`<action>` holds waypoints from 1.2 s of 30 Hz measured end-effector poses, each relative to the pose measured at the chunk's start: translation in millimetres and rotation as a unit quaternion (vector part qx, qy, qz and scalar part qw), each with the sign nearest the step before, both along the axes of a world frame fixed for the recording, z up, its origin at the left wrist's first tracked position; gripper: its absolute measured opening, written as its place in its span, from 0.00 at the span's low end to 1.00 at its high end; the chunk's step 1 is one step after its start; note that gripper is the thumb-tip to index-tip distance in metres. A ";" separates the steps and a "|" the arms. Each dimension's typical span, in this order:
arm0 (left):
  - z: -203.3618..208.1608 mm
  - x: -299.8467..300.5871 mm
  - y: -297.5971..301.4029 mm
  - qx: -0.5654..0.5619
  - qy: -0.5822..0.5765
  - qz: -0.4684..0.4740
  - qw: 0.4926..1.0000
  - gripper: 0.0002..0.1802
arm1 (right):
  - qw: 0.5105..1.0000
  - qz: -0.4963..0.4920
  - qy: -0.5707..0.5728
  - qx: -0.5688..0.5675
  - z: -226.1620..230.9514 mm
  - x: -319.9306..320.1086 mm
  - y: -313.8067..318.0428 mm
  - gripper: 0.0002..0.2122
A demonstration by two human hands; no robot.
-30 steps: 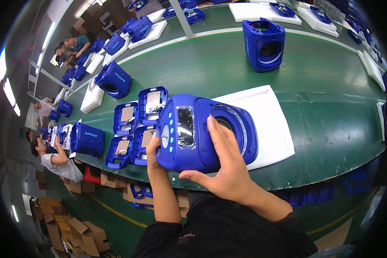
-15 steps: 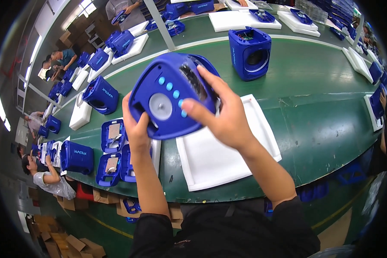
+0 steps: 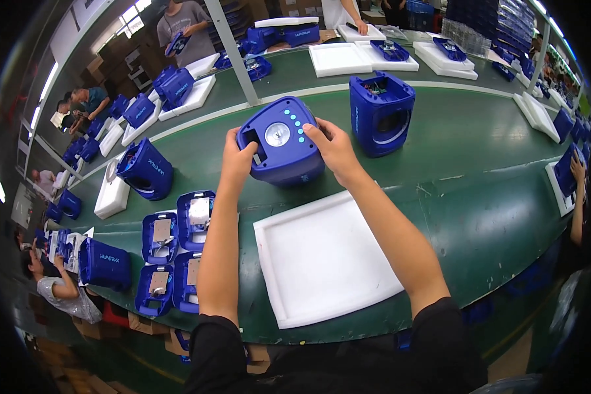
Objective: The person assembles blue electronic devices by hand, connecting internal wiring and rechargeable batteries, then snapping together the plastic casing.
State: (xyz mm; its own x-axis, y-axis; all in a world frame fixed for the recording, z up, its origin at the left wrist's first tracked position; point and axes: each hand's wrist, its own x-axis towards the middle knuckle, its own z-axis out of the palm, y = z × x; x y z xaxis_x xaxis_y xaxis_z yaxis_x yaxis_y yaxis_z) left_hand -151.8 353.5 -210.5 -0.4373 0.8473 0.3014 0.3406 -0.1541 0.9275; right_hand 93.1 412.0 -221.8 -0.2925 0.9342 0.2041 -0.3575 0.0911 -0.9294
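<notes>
Both my hands grip a blue plastic speaker, with its top panel facing up toward me. On that panel are a round clear dial and a curved row of light-blue buttons. My left hand is closed round the left side, its thumb at the slot by the handle. Along the right side, my right hand has its thumb lying near the buttons; its other fingers are mostly hidden. Whether the speaker touches the bench I cannot tell. Nearer me lies a white foam tray, partly behind my right forearm.
A blue speaker housing, open at the top, stands right of my hands. Another housing is at the left. Several blue panels with fitted parts lie beside my left forearm on the green bench. A co-worker's hand is far right.
The speaker has moved away from me and tipped so its top panel faces upward. My hands went with it, and my right hand has shifted along its right side.
</notes>
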 end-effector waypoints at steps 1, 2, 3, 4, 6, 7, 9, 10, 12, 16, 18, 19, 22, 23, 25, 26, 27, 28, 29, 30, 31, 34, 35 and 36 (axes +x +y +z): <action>0.6 -6.1 6.3 -0.023 0.013 0.000 1.000 0.30 | 1.000 0.002 -0.009 -0.006 0.8 -1.6 3.2 0.33; 1.4 -11.8 13.4 -0.047 0.027 -0.001 0.999 0.31 | 1.000 0.004 -0.017 -0.013 1.8 -3.0 6.7 0.32; 2.3 -16.2 22.1 -0.049 0.025 0.003 0.998 0.31 | 1.000 0.007 -0.018 -0.015 3.1 -4.3 10.7 0.32; 0.3 -22.0 33.3 -0.065 0.024 -0.002 0.998 0.32 | 0.999 0.004 -0.026 -0.024 5.0 -5.0 15.7 0.32; 3.0 -19.0 48.8 -0.083 0.020 -0.013 0.996 0.33 | 0.997 0.013 -0.040 -0.062 6.5 -2.0 30.2 0.33; 2.8 -19.6 57.2 -0.085 0.019 -0.011 0.996 0.33 | 0.997 0.015 -0.041 -0.064 6.2 -3.0 37.6 0.33; 6.4 -22.6 71.4 -0.103 0.018 -0.012 0.994 0.27 | 0.995 0.011 -0.026 -0.095 7.4 -6.6 48.1 0.32; 6.9 -19.4 78.2 -0.133 0.005 -0.007 0.991 0.28 | 0.994 0.005 -0.034 -0.108 6.0 -6.8 54.6 0.33; 4.8 -11.9 85.3 -0.154 -0.034 -0.009 0.988 0.27 | 0.992 0.007 -0.046 -0.121 3.2 -7.1 65.3 0.34; 6.9 -4.2 100.8 -0.211 -0.088 -0.022 0.973 0.33 | 0.986 0.001 -0.078 -0.148 2.1 -2.7 83.1 0.38; 6.3 -22.6 103.5 -0.229 -0.103 -0.019 0.968 0.39 | 0.987 0.014 -0.077 -0.140 14.1 -12.8 78.0 0.39; 4.9 -24.4 106.5 -0.242 -0.090 -0.004 0.966 0.31 | 0.987 0.014 -0.080 -0.136 14.8 -13.9 77.7 0.39; 1.1 -30.8 108.3 -0.261 -0.072 0.029 0.962 0.24 | 0.985 0.026 -0.122 -0.115 19.0 -15.1 85.4 0.37; 2.7 -19.0 113.7 -0.267 -0.064 0.031 0.961 0.23 | 0.985 0.016 -0.125 -0.115 13.1 -3.9 101.8 0.37; 9.1 0.1 118.9 -0.278 -0.063 -0.019 0.958 0.24 | 0.879 -0.242 -0.378 0.162 0.5 21.5 130.4 0.29; 12.0 -6.5 111.6 -0.286 -0.060 -0.043 0.955 0.24 | 0.821 -0.319 -0.408 0.241 3.4 25.0 129.3 0.27; 15.1 -10.7 106.8 -0.284 -0.063 -0.035 0.956 0.24 | 0.749 -0.393 -0.430 0.316 7.2 31.4 128.6 0.25; 18.2 -12.4 106.4 -0.280 -0.062 -0.028 0.958 0.25 | 0.691 -0.420 -0.483 0.335 10.1 44.1 132.6 0.25; 18.7 -11.2 107.8 -0.277 -0.060 -0.026 0.958 0.26 | 0.626 -0.447 -0.535 0.349 10.5 60.7 137.9 0.25; 18.8 -2.0 110.6 -0.261 -0.049 -0.022 0.964 0.24 | 0.613 -0.433 -0.573 0.331 6.7 84.2 143.0 0.26; 18.6 5.3 113.3 -0.257 -0.053 -0.029 0.964 0.24 | 0.598 -0.420 -0.607 0.311 4.0 104.7 147.0 0.27; 18.0 -6.0 111.5 -0.242 -0.025 -0.014 0.970 0.22 | 0.624 -0.363 -0.608 0.330 1.2 118.4 122.4 0.30; 13.1 -17.9 109.1 -0.235 -0.011 -0.018 0.972 0.21 | 0.615 -0.362 -0.593 0.374 -4.9 113.9 107.6 0.32; 9.1 -30.2 106.3 -0.229 0.004 -0.021 0.973 0.21 | 0.624 -0.386 -0.575 0.363 -9.7 107.1 94.8 0.33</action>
